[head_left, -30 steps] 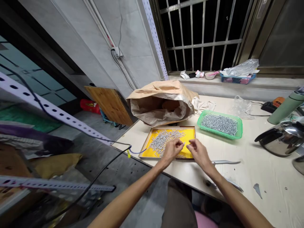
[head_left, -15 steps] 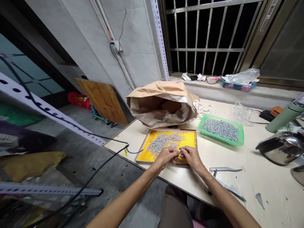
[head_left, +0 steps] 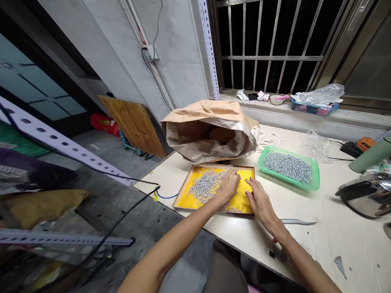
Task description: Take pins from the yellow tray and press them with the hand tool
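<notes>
A shallow tray (head_left: 182,199) with a yellow bottom holds a loose pile of small silver screws (head_left: 204,186). Over the right side of that pile, my left hand (head_left: 229,185) reaches down with its fingers curled together at the screws; whatever is between the fingertips is hidden. My right hand (head_left: 259,200) hovers at the tray's right edge, thumb and fingers apart, holding nothing. More of the same screws fill a green plastic basket (head_left: 315,179) to the right of the tray.
Behind the tray lies a large open paper sack (head_left: 210,110). Pliers with a grey handle (head_left: 297,221) lie partly under my right forearm. A metal kettle (head_left: 366,195) and a green flask (head_left: 371,154) stand at the right. A black cable (head_left: 122,221) crosses at the left.
My hands were together over the tray's front, fingertips pinched. They have parted: the left has moved forward onto the screws, the right has gone to the right and opened.
</notes>
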Demonstrator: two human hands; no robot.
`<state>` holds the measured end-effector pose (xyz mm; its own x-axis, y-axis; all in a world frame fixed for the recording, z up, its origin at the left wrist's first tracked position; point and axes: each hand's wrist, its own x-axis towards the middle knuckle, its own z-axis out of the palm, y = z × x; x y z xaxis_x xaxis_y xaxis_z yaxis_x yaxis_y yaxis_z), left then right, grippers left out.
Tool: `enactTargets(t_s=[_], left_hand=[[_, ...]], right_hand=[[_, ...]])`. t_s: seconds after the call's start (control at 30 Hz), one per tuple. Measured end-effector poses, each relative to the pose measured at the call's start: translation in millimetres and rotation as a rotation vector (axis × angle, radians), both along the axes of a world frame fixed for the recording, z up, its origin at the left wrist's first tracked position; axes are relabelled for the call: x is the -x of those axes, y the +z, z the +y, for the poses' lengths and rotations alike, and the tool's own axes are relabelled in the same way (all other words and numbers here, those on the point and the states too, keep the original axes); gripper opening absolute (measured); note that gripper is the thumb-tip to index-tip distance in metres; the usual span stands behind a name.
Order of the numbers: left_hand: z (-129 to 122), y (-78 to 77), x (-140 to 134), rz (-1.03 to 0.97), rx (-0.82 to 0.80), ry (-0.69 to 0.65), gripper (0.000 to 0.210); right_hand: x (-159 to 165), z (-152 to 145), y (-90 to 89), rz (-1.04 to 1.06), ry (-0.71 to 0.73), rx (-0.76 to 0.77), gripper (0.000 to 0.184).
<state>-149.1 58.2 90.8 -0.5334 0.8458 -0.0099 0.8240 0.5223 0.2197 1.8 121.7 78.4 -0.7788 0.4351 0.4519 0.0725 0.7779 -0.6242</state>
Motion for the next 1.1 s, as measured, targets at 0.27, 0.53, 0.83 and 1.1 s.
enactTargets(t_s=[0.27,0.53,0.83,1.1], left_hand=[[19.7,-0.8,7.3,-0.061,0.062,0.054,0.025],[8.2,25.8,-4.0,-0.148,-0.069,0.107,0.021],[-40.9,12.7,-129.1,-1.016,-0.003,0.184,0.012],[-37.1,-6.5,-156.5,-1.201,0.096,0.268,0.027]], right_hand=[[-104.9,1.1,33.1,-0.015,-0.091,-0.085,0.03],[-190.2,-13.0,1.7,-0.184,-0.198,-0.11,0.025],[-201.9,-23.3,-9.1,-0.381,-0.234,-0.271,0.027],[-198.2,-22.7,-8.4,-0.474,-0.265,-0.356,0.023]])
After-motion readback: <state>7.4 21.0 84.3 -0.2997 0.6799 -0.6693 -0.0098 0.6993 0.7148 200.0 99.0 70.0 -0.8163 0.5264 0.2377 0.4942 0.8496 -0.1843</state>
